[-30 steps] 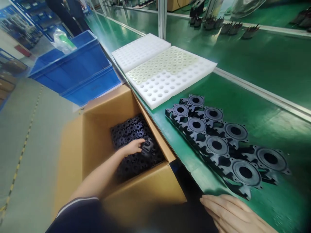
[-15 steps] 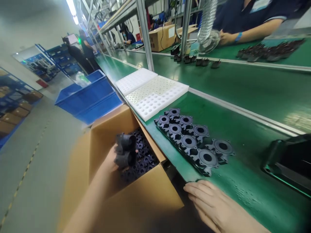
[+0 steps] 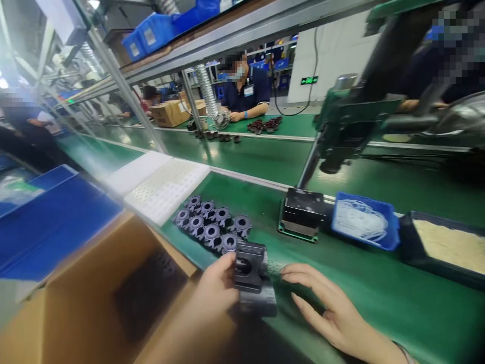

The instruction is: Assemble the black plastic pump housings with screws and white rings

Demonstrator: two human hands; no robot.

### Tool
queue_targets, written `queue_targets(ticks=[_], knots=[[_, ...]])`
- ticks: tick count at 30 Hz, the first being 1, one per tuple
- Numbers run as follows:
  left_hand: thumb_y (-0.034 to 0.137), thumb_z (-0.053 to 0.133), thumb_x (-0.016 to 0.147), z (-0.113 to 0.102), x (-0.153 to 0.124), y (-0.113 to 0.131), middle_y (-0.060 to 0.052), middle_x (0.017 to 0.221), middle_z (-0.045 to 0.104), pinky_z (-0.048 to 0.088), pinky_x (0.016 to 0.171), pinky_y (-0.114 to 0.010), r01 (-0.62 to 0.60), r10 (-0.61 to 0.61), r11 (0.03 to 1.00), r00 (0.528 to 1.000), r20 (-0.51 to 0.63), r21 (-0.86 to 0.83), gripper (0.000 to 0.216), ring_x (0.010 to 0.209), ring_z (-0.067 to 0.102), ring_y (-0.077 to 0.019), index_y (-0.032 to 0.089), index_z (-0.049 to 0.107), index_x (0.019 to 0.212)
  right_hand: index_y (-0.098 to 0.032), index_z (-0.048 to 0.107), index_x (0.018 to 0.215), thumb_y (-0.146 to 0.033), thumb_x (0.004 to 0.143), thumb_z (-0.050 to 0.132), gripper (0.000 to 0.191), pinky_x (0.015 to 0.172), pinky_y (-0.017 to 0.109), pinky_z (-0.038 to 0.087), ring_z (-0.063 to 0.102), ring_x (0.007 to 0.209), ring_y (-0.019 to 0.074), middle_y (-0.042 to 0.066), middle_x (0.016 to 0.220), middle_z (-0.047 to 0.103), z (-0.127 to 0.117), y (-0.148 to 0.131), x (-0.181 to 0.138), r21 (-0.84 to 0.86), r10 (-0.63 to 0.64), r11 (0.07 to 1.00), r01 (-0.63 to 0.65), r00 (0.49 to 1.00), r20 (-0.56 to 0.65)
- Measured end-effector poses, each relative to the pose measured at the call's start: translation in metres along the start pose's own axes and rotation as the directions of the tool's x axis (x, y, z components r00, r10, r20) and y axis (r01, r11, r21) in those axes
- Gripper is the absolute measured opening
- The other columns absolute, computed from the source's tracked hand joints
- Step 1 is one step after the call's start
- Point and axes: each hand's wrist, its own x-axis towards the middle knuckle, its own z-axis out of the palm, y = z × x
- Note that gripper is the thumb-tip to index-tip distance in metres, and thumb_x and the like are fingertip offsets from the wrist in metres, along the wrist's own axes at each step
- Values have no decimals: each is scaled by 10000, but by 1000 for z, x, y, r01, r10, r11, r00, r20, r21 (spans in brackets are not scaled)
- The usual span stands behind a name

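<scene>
From where I stand, the left hand (image 3: pixel 217 290) has just swung clear of the cardboard box (image 3: pixel 71 298), and the black part (image 3: pixel 254 278) in its grip is now by the near edge of the green table (image 3: pixel 261 217). The right hand (image 3: pixel 329 298) has come up off that edge, its grip wide and holding nothing, fingers towards the part, so both hands are at the same piece of work. Just beyond lie 8 black pieces (image 3: pixel 211 231) in 2 rows, with white foam trays (image 3: pixel 132 172) past them. Further right stand a blue tray (image 3: pixel 393 232) of white loops and a dark tray (image 3: pixel 413 255) of something pale. Across the line, a co-worker (image 3: pixel 238 96) sits facing us.
</scene>
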Motion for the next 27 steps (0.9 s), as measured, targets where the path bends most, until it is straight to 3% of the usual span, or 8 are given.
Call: queue_targets(ticks=[5,8,11,16,20,24,27], knots=[[65,776,626,58,25,-38,-78,1138,720,481,974,-359,48,-5,973,982,187,-227,486,1094,650,-257,187,670,1084,-208,532,1231,-199,951,508,281,950,305,531,594,1144,210,148,1227,567,-15,-4,-18,-22,104,994,-107,988,-116],[180,842,654,77,29,-55,-67,1158,705,432,1015,-358,80,-11,939,979,204,-336,494,1122,624,-238,213,668,1116,-218,596,1059,-205,972,480,146,841,270,557,642,982,188,103,1055,622,-22,0,-19,-3,138,990,-140,984,-116],[230,906,592,85,28,-67,-51,1103,715,430,999,-352,139,-53,903,975,216,-407,581,1081,637,-224,231,666,1121,-219,608,982,-216,981,477,131,772,256,556,649,891,181,73,953,639,-28,5,-18,-10,165,986,-166,985,-56],[283,942,534,83,30,-85,-71,1150,696,478,932,-380,204,-81,869,957,278,-450,768,1041,663,-241,252,583,1212,-209,605,1014,-191,997,426,180,695,243,535,647,807,167,62,916,636,-32,10,-17,-119,130,985,-125,991,36],[298,888,638,71,32,-94,-91,1218,639,427,1021,-436,106,7,921,958,287,-374,738,1174,595,-269,254,507,1269,-186,613,988,-183,1004,392,222,636,249,511,630,745,167,63,862,624,-34,11,-10,-249,61,968,-38,995,84],[280,806,735,47,33,-103,-112,1354,490,368,1087,-466,-67,110,966,980,163,-250,658,1248,539,-286,270,446,1285,-148,623,982,-135,980,390,233,621,292,499,607,715,195,81,840,610,-37,15,1,-485,1,872,67,990,139],[271,755,775,29,32,-113,-111,1421,410,263,1167,-470,-136,145,977,989,42,-165,605,1379,410,-300,278,430,1284,-145,622,851,-16,899,416,248,610,303,489,588,648,193,67,778,594,-31,17,6,-630,56,769,114,968,243]])
